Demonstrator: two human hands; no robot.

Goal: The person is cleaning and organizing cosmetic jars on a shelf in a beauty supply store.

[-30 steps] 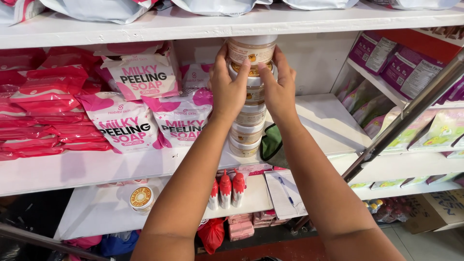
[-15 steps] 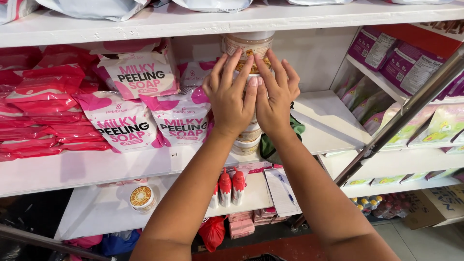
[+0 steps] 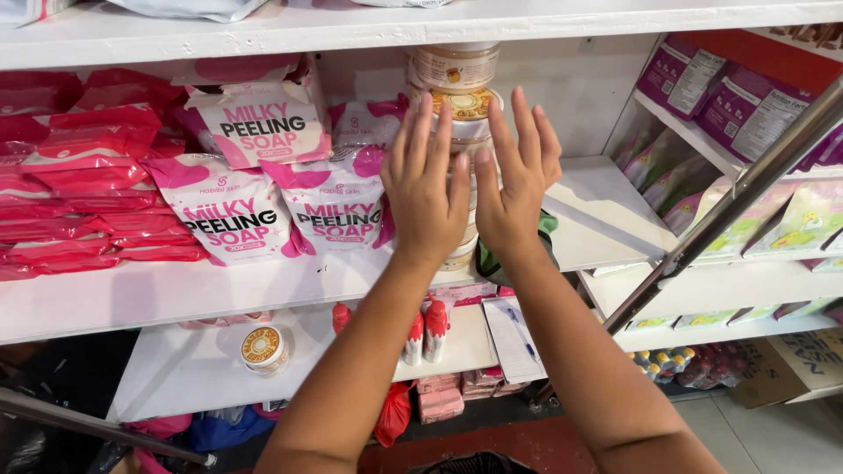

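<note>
Jars (image 3: 457, 83) stand in one tall stack at the centre of the frame, on the middle white shelf (image 3: 606, 211), and both hands are raised just in front of this stack. From this view I cannot tell if the palms touch the jars or stay a little apart. The left hand (image 3: 428, 189) is open, its fingers straight and pointing up, and it holds nothing. The right hand (image 3: 518, 180) is also open with fingers spread a little, empty, and its thumb side is very close to the left hand. The hands cover the middle part of the stack; the two upper jars, beige with a yellow-brown label, show above the fingertips, and a small part of the lowest jar shows under the left wrist.

Top of the stack is just under the upper shelf board (image 3: 439, 22), so almost no room stays above it. Just left of the stack lie pink and white soap pouches (image 3: 233, 215), and further left are red packets (image 3: 79, 193). To the right of the stack the shelf surface is bare up to its side edge, where a grey metal bar (image 3: 746, 184) crosses diagonally. Under the forearms, on the lower shelf, stand small red bottles (image 3: 426, 329) and a round tin (image 3: 263, 347)
</note>
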